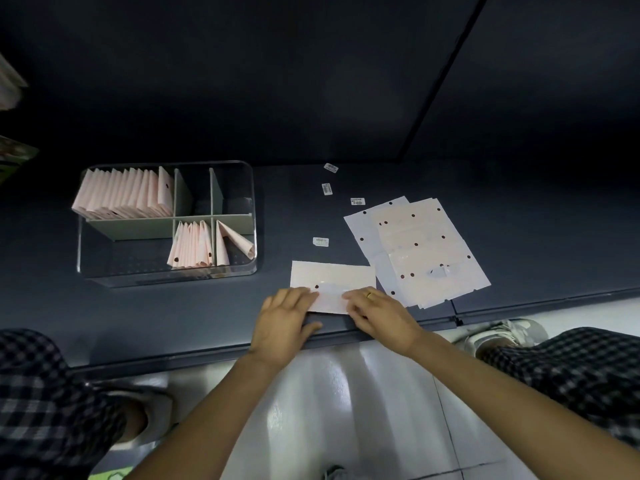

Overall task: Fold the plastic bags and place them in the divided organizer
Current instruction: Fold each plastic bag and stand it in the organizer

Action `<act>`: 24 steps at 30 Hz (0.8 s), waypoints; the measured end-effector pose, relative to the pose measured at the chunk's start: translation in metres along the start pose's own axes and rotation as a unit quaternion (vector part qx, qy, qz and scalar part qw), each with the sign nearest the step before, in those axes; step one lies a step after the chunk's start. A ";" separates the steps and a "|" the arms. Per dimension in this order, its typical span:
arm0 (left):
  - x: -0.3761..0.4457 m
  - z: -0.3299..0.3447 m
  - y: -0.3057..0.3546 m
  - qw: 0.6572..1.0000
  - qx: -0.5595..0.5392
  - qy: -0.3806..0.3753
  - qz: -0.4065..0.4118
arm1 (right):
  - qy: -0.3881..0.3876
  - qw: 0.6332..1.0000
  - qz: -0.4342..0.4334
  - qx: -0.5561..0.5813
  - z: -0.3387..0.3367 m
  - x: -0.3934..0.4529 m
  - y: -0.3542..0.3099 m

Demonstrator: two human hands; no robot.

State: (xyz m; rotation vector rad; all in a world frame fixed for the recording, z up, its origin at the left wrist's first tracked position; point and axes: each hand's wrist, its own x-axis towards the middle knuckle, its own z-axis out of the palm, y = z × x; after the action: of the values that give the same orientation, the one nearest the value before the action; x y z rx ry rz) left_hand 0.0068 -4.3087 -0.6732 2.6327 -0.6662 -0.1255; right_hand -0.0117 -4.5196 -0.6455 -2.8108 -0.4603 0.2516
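A pale pink plastic bag, folded into a rectangle, lies near the front edge of the dark table. My left hand rests on its near left corner with fingers flat. At its near right edge my right hand presses down, fingers nearly straight, a ring on one finger. A stack of flat pink bags with dark punched holes lies to the right. The clear divided organizer stands at the left, holding several folded bags in three of its compartments.
Small white labels lie scattered on the table between the organizer and the stack. The table's front edge runs just below my hands. My knees in checked cloth and my shoes are over a white floor.
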 end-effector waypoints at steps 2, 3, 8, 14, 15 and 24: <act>0.002 -0.004 -0.008 0.999 -0.026 0.002 -0.035 | -0.034 0.997 0.020 0.073 -0.002 -0.006 0.004; 0.003 -0.006 -0.011 0.998 -0.047 0.004 -0.045 | -0.049 0.993 0.028 0.106 -0.004 -0.008 0.005; 0.018 -0.012 -0.013 0.980 -0.156 0.016 -0.124 | -0.052 0.960 0.129 0.244 -0.007 -0.008 0.022; 0.034 -0.012 -0.017 0.948 -0.206 -0.014 -0.243 | 0.049 0.913 0.287 0.285 0.002 0.014 0.036; 0.035 -0.012 -0.015 0.946 -0.207 -0.015 -0.249 | 0.046 0.909 0.308 0.279 0.004 0.018 0.036; 0.019 0.015 0.035 0.997 0.037 -0.058 0.041 | 0.030 0.871 0.389 0.298 0.008 0.033 0.036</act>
State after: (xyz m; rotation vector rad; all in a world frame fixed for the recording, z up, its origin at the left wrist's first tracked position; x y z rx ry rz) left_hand 0.0060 -4.3512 -0.6723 2.6791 -0.8317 -0.2360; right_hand 0.0274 -4.5396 -0.6680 -2.2194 0.6868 0.3805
